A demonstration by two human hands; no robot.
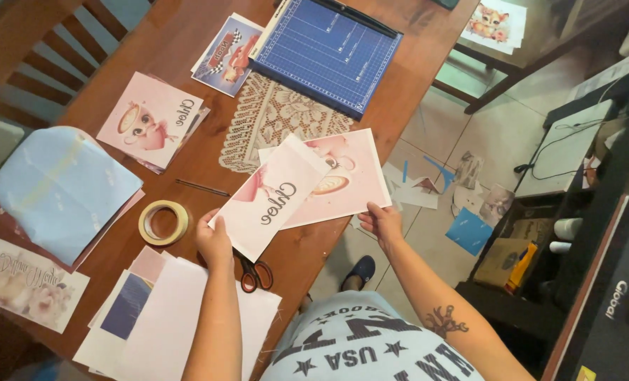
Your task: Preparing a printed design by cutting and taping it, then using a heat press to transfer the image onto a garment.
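Head view. I logged both hands at the near edge of the wooden worktop (187, 28). The left hand (214, 241) was closed on the lower corner of a pink printed sheet (272, 197) bearing a cup picture and dark script lettering; its grip was pinched shut on the paper. The right hand (381, 220) had its grip closed on the lower edge of a second pink sheet (349, 173), which lay partly under the first and reached past the worktop edge. Both sheets overlapped at the middle, above a lace doily (272, 120).

Scissors with dark red handles (254, 275) lay just beside the left wrist, partly under the first sheet. A roll of tape (163, 222) sat on the worktop to the left of that hand, near but apart. A thin dark stick (201, 187) lay between the tape and the doily. A blue paper cutter (325, 53) rested at the far side, touching the doily's far edge. A stack of pink cup prints (148, 120) lay further left, and a light blue envelope (60, 190) beyond that. Paper scraps (427, 187) were scattered on the tiled floor.
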